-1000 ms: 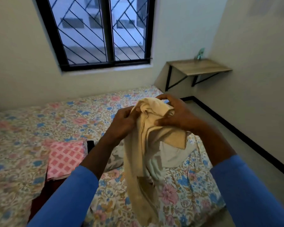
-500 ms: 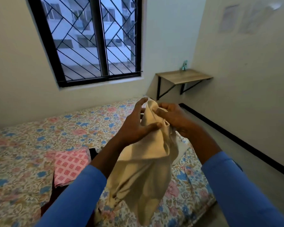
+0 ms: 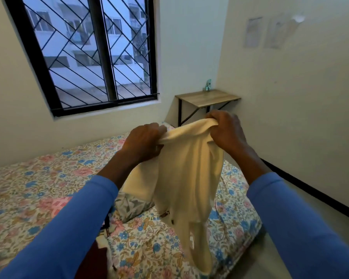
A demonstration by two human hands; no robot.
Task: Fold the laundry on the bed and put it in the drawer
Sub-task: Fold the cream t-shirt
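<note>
1. Holding the cream garment [image 3: 187, 178] up over the right side of the bed [image 3: 48, 188], I have its top edge bunched in both hands. The rest hangs loose and twisted, and I cannot tell whether its lower end touches the mattress.
2. My left hand [image 3: 143, 140] pinches the edge on the left. My right hand [image 3: 226, 131] grips it on the right, a little higher and farther off. The hands are apart, with a short span of cloth drawn between them.
3. I judge this to be the opening-out step: the piece is lifted and no fold has been made in it yet.
4. The next move calls for working my fingers outward along that edge to its corners, so the cloth hangs flat. Then I would lay it on a bare stretch of the floral sheet to fold.
5. Other laundry waits: a grey patterned piece [image 3: 133, 206] lies on the bed just behind the hanging cloth, and a dark red piece [image 3: 93, 262] sits near, under my left sleeve.
6. No drawer is in view, so putting away is a good way off.
</note>
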